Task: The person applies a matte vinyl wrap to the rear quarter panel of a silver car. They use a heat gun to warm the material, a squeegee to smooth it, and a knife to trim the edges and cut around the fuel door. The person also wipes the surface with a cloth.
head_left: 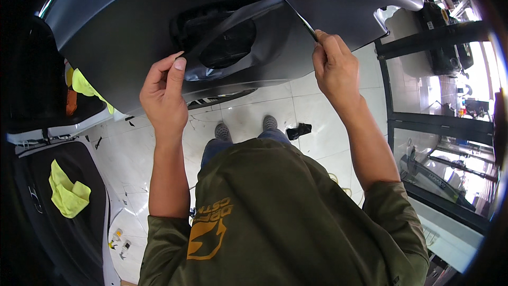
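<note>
In front of me is a matte dark grey car body panel (127,32) with a recessed, rounded opening (227,42) that is black inside. A flap of thin dark film (280,32) is lifted off around the opening and stretches between my hands. My left hand (166,87) pinches the film's edge at the opening's left side, thumb against fingers. Higher up on the right, my right hand (337,63) grips the other edge, its fingers closed and curled. The film looks taut along its upper edge and wrinkled below the opening.
An open car door (63,222) stands at left with a yellow-green cloth (69,190) on it; another cloth (87,87) hangs by the door opening. Black scraps (299,131) and small bottles (126,249) lie on the tiled floor (275,107). Framed glass panels (439,122) stand at right.
</note>
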Tool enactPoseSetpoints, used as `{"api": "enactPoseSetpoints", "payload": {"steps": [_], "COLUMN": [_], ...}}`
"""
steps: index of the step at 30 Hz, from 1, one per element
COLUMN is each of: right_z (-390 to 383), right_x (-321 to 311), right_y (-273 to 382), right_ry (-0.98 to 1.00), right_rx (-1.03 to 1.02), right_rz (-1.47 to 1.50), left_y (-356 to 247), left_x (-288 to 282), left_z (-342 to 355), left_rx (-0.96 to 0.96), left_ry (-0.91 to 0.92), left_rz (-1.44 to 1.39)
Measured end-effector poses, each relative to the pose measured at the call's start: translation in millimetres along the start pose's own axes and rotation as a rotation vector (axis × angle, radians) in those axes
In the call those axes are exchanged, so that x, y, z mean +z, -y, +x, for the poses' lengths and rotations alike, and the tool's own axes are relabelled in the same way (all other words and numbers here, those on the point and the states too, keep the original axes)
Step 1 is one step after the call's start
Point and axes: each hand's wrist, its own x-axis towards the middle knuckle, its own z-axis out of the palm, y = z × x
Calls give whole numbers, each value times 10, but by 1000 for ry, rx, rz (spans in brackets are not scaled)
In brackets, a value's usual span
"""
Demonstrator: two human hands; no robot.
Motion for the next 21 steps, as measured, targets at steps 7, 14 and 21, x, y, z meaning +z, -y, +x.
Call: {"api": "enactPoseSetpoints", "payload": {"steps": [7,14,21], "right_z": [-143,-240,-467], "right_x": [130,243,361], "right_y": [111,313,378], "right_ry": [-54,-154,-283], "right_rx": [118,247,471], "right_rz": [19,85,244], "left_y": [5,-43,-606], "left_x": [-94,-120,157], "left_z": [83,124,301], "left_rx": [15,9,773], "left_ry": [91,170,343], "left_rz": [79,121,591]}}
